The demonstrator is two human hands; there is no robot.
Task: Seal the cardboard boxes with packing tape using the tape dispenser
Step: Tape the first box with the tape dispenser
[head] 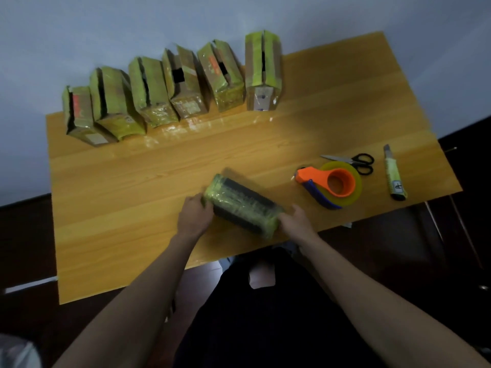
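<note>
My feed is dim overall, with the lower half of the frame sinking into near-black. The brightest patch sits on the wooden table (332, 107) at the upper right, fading toward the left. I see glare on the glossy tape of the row of boxes (170, 88) and streaky reflections just below them. The box in hand (243, 208) is smeared by motion blur. Wide-angle distortion bends the table edges, and the corners are soft.

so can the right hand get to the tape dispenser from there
Probably yes: the tape dispenser lies just beyond the right hand over bare table, but that hand grips the box and must let go first.
</note>
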